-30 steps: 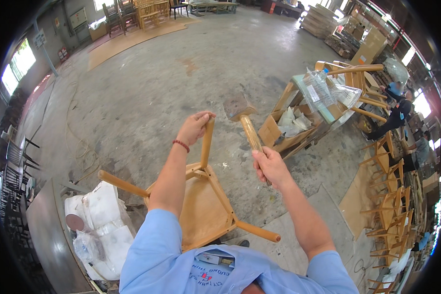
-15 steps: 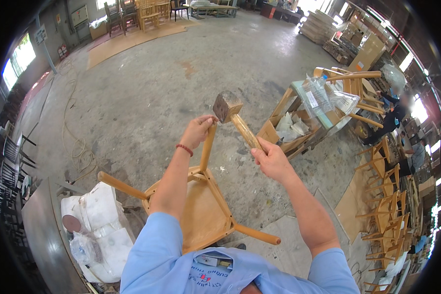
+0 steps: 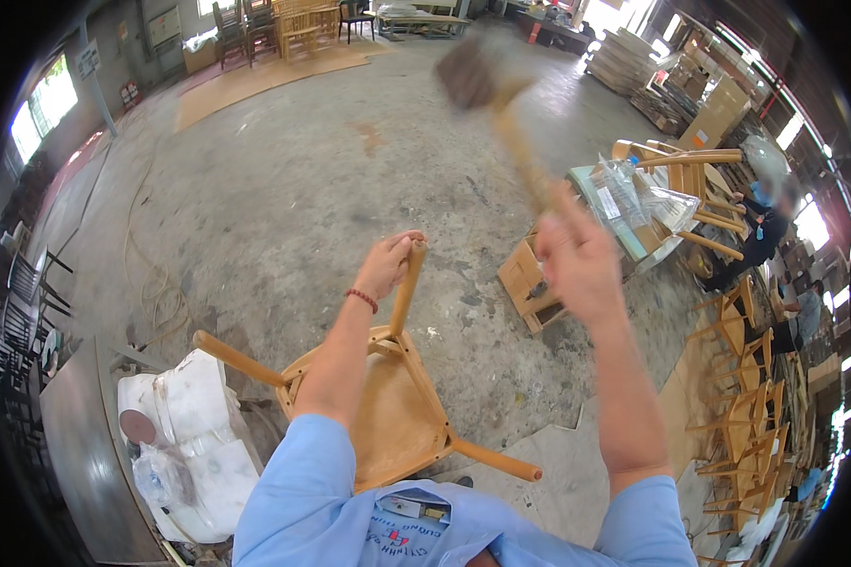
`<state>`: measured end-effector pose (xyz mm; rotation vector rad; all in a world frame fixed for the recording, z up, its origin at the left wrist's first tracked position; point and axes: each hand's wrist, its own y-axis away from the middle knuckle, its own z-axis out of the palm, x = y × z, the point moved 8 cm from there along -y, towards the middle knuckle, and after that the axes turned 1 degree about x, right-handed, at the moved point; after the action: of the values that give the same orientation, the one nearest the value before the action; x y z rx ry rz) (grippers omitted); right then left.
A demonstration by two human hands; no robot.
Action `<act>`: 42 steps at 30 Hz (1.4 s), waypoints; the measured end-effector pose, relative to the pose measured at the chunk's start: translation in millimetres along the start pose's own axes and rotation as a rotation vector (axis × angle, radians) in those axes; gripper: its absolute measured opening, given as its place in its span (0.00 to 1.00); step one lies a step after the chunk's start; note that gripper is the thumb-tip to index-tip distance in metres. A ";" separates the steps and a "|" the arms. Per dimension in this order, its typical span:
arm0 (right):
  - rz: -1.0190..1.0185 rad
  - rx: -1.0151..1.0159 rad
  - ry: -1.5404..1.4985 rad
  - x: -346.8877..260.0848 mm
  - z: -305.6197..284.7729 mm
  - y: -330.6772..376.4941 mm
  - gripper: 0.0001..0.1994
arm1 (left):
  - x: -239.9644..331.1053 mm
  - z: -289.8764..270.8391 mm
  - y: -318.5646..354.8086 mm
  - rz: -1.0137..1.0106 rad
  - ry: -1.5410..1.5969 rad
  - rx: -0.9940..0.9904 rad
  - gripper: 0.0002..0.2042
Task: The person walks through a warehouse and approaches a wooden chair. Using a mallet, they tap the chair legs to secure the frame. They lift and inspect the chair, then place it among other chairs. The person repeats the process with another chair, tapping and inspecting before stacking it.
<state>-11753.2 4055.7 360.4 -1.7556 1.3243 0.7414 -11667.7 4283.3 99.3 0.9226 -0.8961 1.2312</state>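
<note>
Left hand [image 3: 388,266]: closed around the tip of one upturned chair leg [image 3: 406,289], the fingers wrapped over its end; a red bead bracelet [image 3: 360,300] is worn at the wrist.
Right hand [image 3: 577,260]: raised above and to the right of the left hand, clenched on the wooden handle of a mallet [image 3: 494,102] — the grip is blurred, so the finger positions can only be taken as a fist.
Mallet: held high, its dark head seen well above and beyond the right hand, the handle slanting down into the fist; the whole tool is smeared by motion.
Chair [image 3: 388,416]: a pale wooden chair, turned upside down below both hands, its seat underside facing up just in front of the person's chest; three legs are seen — one gripped, one pointing left, one pointing lower right.
Left of the chair: white plastic-wrapped bundles [image 3: 184,430] are stacked on the floor.
Beyond the right hand: wooden crates and clear plastic bags [image 3: 633,203] are piled up, and other people [image 3: 761,227] are seated further right among stacked chairs [image 3: 742,416].
</note>
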 end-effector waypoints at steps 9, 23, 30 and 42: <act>0.120 -0.383 0.372 131.3 54.5 43.5 0.14 | -50.3 -10.7 15.1 -0.071 0.119 0.140 0.18; 0.401 -0.084 -0.514 75.0 -33.5 165.4 0.22 | -140.1 -24.9 142.8 -0.347 0.726 0.713 0.07; 0.318 -0.186 -0.632 81.5 -20.7 238.7 0.10 | -39.6 110.4 215.9 -0.167 0.113 0.035 0.09; -0.027 -0.175 -0.405 29.2 29.1 308.2 0.15 | 42.2 208.1 409.2 -0.231 -0.392 -0.255 0.22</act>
<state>-12040.5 4025.1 245.4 -1.6396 0.9842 1.1565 -12080.8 4145.6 250.6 1.0439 -1.1875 0.7286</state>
